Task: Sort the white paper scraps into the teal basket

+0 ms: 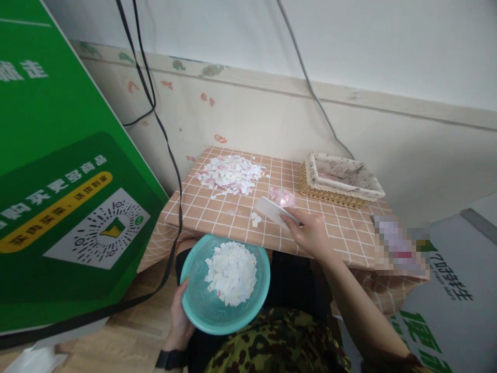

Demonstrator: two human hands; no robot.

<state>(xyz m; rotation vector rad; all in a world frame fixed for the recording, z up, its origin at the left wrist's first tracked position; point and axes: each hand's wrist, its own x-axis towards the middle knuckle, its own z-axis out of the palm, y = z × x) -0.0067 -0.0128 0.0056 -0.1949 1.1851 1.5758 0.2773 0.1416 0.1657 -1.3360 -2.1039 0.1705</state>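
My left hand grips the left rim of a round turquoise plastic basket, held over my lap just below the table edge. White paper scraps are heaped inside it. Over the tabletop, my right hand is closed on a flat white card, tilted with its far end toward the back left. Close to that end lies a small cluster of scraps. A larger pile of paper scraps spreads over the far left of the table. Crumpled clear pinkish plastic sits just behind the card.
The table has a brown checked cloth. A lined wicker basket stands at its back right, with a blurred flat item at the right edge. Black cables hang at left before a green sign. The wall borders the back.
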